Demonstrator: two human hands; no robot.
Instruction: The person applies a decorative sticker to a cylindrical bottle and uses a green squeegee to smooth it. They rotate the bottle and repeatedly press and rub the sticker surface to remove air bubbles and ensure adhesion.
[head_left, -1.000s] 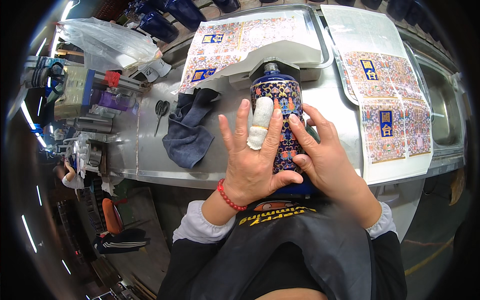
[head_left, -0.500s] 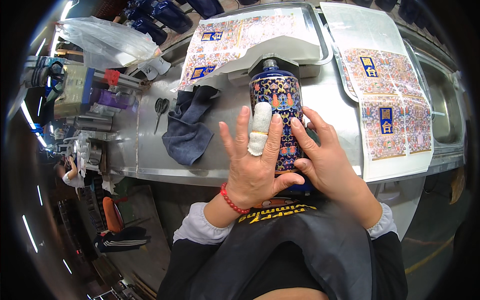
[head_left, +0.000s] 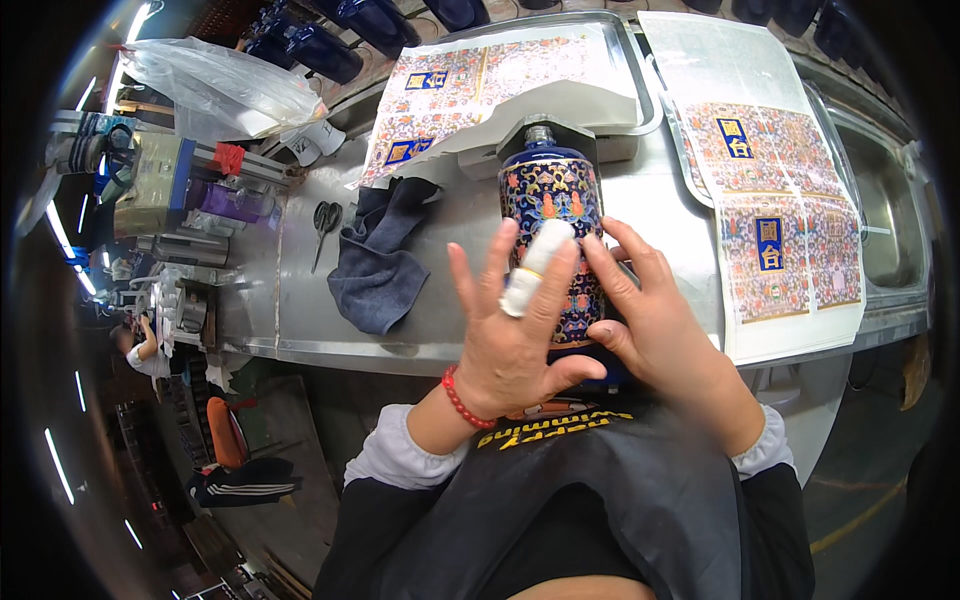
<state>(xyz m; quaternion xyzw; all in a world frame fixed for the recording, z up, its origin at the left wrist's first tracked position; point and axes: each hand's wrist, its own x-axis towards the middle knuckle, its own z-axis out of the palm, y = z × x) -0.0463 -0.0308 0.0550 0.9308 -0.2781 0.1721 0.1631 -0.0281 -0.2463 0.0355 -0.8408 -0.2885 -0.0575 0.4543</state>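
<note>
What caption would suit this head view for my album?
Left hand and right hand on a patterned bottle, with a cloth and scissors to the left.

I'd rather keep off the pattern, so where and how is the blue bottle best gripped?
Probably by the neck of the blue bottle, coming from above at the far end: the neck is bare, narrower than the body and points away from the person. The left hand and right hand are both nearer, at the patterned body.

I see the steel bench (head_left: 300, 300) lit brightly, glaring white right of the bottle (head_left: 550, 180); strip lights (head_left: 57, 466) pierce the dim left, fisheye edges bend into black, and haze softens the right hand (head_left: 660, 318).
</note>
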